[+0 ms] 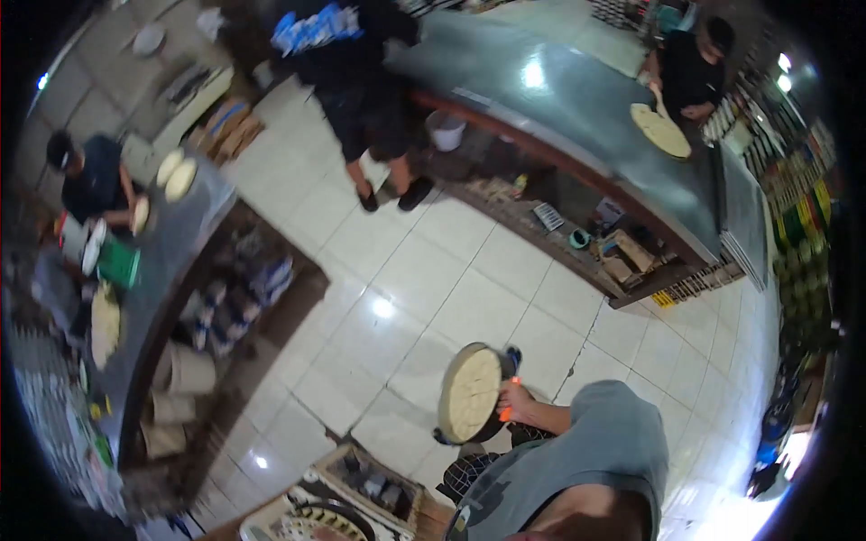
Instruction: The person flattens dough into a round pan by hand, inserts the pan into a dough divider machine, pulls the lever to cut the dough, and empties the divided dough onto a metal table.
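My right hand (514, 398) is closed around a bright orange object (512, 393), perhaps a tool's handle; its other end is hidden or too small to make out. The hand is at the right rim of a round dark pan (494, 431) with black handles on opposite sides. Pale dough (473, 395) fills the pan, its surface marked with lines that divide it into pieces. The pan sits tilted in front of my body, beside my checked shorts (469, 473); what supports it is hidden. My left hand does not show.
A stove-like unit (311, 505) stands at the lower edge. At left, co-workers handle dough on a dark counter (171, 243) with shelves beneath. One person (361, 90) stands by the long metal-topped table (541, 108); another works flat dough (661, 131) at its far end.
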Demonstrator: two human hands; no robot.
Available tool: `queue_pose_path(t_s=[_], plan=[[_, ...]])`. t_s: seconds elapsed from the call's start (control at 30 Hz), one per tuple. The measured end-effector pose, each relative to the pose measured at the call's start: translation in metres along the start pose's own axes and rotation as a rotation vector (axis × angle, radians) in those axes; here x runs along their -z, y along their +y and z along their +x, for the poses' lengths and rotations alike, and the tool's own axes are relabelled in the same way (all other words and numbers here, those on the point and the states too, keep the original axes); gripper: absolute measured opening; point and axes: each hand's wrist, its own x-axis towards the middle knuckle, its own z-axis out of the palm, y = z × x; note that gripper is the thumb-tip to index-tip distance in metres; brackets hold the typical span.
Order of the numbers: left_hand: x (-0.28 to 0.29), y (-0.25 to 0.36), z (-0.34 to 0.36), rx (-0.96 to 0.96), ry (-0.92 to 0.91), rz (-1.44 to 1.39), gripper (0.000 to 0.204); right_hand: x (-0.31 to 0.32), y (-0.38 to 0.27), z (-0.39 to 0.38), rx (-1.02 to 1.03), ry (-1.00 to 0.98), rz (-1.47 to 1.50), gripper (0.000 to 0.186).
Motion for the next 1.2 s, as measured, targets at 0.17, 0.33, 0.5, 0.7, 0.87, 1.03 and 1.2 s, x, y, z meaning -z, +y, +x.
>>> queue_pose_path(t_s=[0.17, 0.33, 0.5, 0.7, 0.87, 1.03, 1.2], plan=[[-0.272, -0.143, -0.097, 0.091, -0.470, 0.315, 0.051, 0.051, -0.148, -0.095, 0.367, -0.058, 0.488, 0.022], [-0.556, -0.140, -0.150, 0.807, -0.709, 0.202, 0.083, 0.066, -0.244, -0.209, 0.490, -0.159, 0.637, 0.026], [-0.730, -0.050, -0.200, 0.769, -1.196, 0.033, 0.089, 0.134, -0.317, -0.228, 0.439, -0.500, 0.693, 0.026], [-0.861, -0.033, -0.171, 0.491, -1.265, 0.225, 0.066, 0.090, -0.483, -0.254, 0.772, 0.133, 0.211, 0.027], [-0.995, -0.034, -0.154, 0.644, -1.352, 0.128, 0.049, -0.013, -0.673, -0.281, 1.019, 0.159, -0.090, 0.031], [-1.112, -0.050, -0.144, 0.215, -1.064, 0.455, 0.038, -0.119, -0.868, -0.287, 1.152, 0.096, -0.357, 0.033], [-1.128, -0.009, -0.062, 0.128, -1.216, 0.269, 0.042, -0.163, -0.959, -0.208, 1.410, 0.565, -1.157, 0.036]])
